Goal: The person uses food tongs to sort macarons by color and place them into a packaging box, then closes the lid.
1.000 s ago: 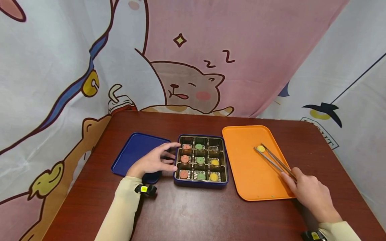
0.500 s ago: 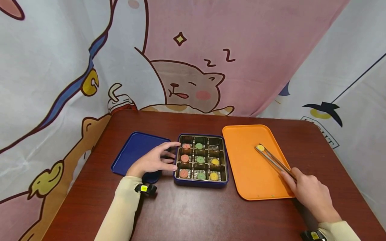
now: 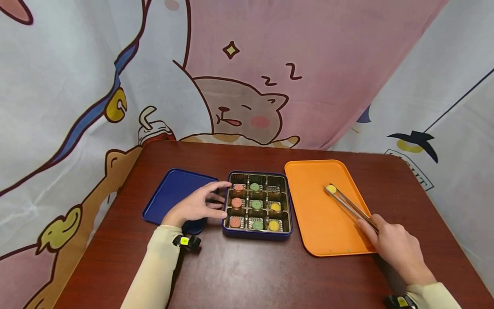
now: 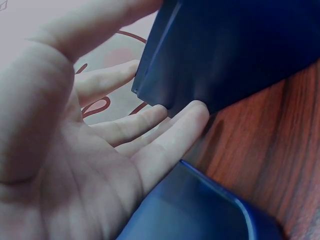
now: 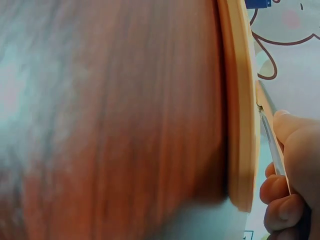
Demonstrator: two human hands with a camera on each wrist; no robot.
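My right hand (image 3: 399,246) holds a pair of slim metal tongs (image 3: 353,206) over the orange tray (image 3: 316,223). The tips pinch a small round yellow cookie-like piece (image 3: 331,188); in the right wrist view the tongs (image 5: 272,145) lie between thumb and curled fingers. With fingers spread and loosely bent, my left hand (image 3: 197,204) touches the left side of a blue box (image 3: 256,234). The left wrist view shows the fingertips against the box wall (image 4: 215,55). Inside, a divided insert holds red pieces (image 3: 236,202), green pieces (image 3: 256,204) and two yellow pieces (image 3: 274,225); its far right compartment is bare.
A blue lid (image 3: 170,193) lies left of the box, partly under my left hand. The brown table (image 3: 247,274) carries everything. Behind its far edge hangs a printed cloth (image 3: 328,77). Tiny crumbs (image 3: 349,250) lie near the orange tray's front edge.
The tong tips have come together on the yellow piece, which has shifted slightly left and away on the tray. My left hand and the box have stayed in place.
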